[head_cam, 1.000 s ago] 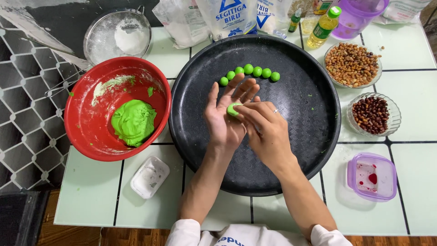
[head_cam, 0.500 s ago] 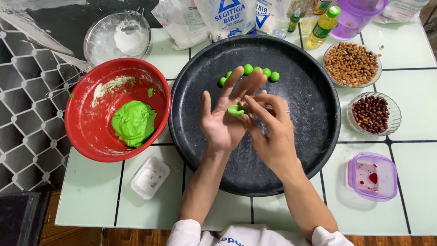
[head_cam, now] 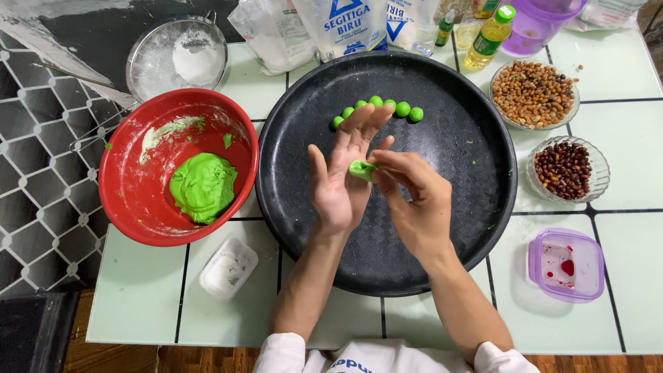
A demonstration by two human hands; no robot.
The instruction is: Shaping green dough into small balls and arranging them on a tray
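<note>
Head view: over the black round tray [head_cam: 442, 228], left hand [head_cam: 342, 179] flat, fingers spread, cradling a green dough piece [head_cam: 360, 170]; right hand [head_cam: 411, 197] pinches it with fingertips, green dough balls [head_cam: 378, 108] lined just beyond

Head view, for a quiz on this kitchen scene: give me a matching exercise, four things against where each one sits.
Things:
1. green dough lump
2. row of green dough balls
3. small green dough piece
4. dark red beans

Places:
A. in a small glass bowl at the table's right side
B. between the left hand and the right hand
C. in the red bowl
D. on the black tray, near its far edge

Pairs: 1-C, 2-D, 3-B, 4-A
</note>
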